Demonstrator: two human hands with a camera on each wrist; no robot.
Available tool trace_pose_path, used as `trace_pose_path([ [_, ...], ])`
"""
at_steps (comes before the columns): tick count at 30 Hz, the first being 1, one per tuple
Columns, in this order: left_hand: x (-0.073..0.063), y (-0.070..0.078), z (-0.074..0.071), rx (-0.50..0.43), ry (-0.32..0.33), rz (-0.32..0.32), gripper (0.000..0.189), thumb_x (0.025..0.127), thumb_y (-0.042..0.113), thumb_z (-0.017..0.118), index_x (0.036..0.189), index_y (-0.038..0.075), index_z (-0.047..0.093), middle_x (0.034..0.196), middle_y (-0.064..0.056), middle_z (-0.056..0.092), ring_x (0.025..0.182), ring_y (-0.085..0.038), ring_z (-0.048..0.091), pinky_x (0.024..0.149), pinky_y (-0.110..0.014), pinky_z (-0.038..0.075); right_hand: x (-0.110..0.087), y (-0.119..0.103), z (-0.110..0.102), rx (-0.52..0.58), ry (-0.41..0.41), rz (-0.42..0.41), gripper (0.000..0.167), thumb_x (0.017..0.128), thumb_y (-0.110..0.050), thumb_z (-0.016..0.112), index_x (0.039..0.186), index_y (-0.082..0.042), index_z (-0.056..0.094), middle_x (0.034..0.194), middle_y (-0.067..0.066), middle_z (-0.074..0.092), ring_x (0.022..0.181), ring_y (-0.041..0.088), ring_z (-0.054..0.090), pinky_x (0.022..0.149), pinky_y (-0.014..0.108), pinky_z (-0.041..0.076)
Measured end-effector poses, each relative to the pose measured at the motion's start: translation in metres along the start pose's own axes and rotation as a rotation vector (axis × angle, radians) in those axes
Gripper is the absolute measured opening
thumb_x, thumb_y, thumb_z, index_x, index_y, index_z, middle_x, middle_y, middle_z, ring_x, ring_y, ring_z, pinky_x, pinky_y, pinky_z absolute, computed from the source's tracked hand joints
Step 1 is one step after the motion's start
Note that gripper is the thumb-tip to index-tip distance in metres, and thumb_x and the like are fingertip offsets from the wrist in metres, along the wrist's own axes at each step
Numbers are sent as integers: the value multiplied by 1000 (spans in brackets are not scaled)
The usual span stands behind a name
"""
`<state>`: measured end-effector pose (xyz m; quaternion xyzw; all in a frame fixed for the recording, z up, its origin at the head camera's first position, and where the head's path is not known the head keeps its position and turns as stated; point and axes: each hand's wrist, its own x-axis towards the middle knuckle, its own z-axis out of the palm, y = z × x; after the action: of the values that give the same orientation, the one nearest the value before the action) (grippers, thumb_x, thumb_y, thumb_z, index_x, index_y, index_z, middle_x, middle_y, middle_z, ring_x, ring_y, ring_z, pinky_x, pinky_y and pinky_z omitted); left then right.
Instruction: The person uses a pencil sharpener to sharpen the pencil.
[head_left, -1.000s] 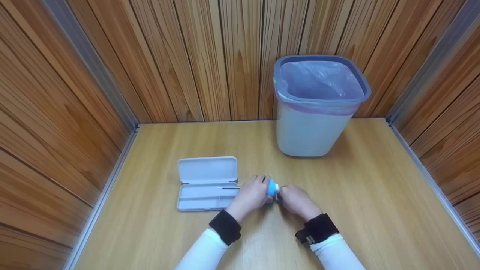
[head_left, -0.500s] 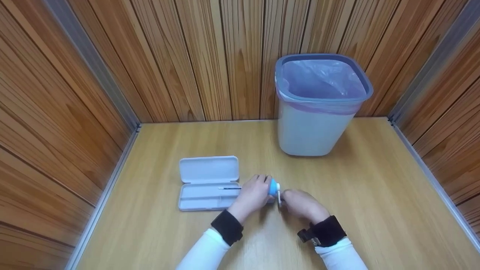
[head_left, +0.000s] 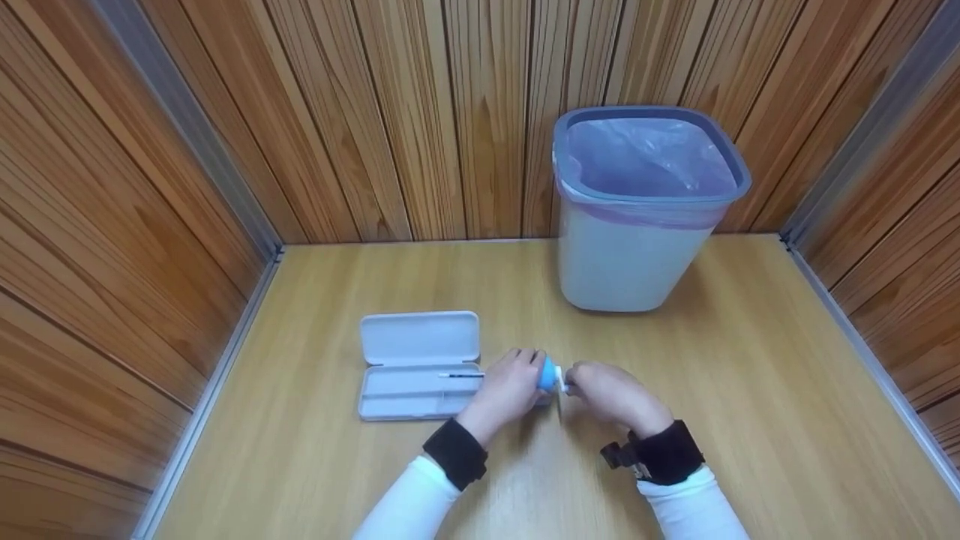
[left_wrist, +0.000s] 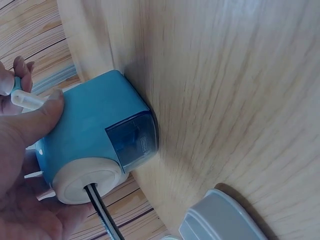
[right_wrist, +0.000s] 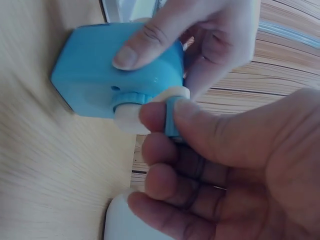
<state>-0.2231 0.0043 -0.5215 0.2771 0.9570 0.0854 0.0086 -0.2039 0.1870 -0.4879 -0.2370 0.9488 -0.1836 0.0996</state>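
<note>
A blue hand-crank pencil sharpener with a dark see-through shavings drawer sits on the table. My left hand grips its body from above, thumb on one side. Out of the round white front comes a dark pencil; in the head view it reaches left over the pencil case, partly hidden by the left hand. At the sharpener's other end, my right hand pinches the small blue crank handle between thumb and forefinger. The white crank arm joins that handle to the body.
An open grey pencil case lies left of the sharpener, lid folded back. Behind and to the right stands a white bin with a grey rim and a bag inside. Wood-panelled walls enclose the table at the back and sides.
The crank arm has turned, from hanging down half a second ago to a slant now. My right hand has moved slightly right and up with it. The left hand keeps its hold.
</note>
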Motion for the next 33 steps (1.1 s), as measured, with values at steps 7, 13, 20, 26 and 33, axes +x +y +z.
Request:
trace_pose_path([
  [7, 1, -1, 0, 47, 68, 59, 52, 91, 27, 72, 135, 5, 57, 126, -11, 60, 109, -26, 60, 92, -35, 52, 0, 2, -2, -8, 54, -47, 6, 93, -3, 63, 94, -3, 69, 75, -1, 57, 66, 14, 51, 62, 33, 50],
  [13, 2, -1, 1, 18, 27, 58, 58, 90, 31, 72, 139, 6, 54, 130, -11, 58, 114, -26, 57, 95, -36, 50, 3, 3, -6, 8, 73, -2, 8, 94, -4, 64, 98, -3, 70, 79, 0, 61, 70, 14, 56, 67, 34, 53],
  [20, 3, -3, 1, 32, 39, 63, 63, 87, 34, 75, 138, 4, 54, 129, -12, 59, 112, -26, 58, 95, -35, 50, 8, 6, -5, -6, 96, -8, 8, 94, -5, 64, 99, -3, 71, 82, 2, 64, 75, 18, 61, 72, 36, 55],
  [26, 3, -3, 2, 28, 34, 63, 60, 88, 31, 74, 139, 5, 54, 131, -12, 58, 114, -26, 57, 97, -36, 49, 8, 7, -3, -9, 103, -7, 10, 95, -6, 64, 101, -2, 70, 86, 6, 66, 78, 19, 62, 74, 38, 56],
  [33, 2, -4, 1, 54, 56, 82, 56, 90, 29, 72, 138, 4, 55, 130, -12, 59, 115, -26, 57, 96, -36, 50, 14, 8, -5, -30, 116, 18, 15, 94, -3, 64, 107, -3, 70, 93, 5, 65, 90, 24, 64, 81, 39, 56],
])
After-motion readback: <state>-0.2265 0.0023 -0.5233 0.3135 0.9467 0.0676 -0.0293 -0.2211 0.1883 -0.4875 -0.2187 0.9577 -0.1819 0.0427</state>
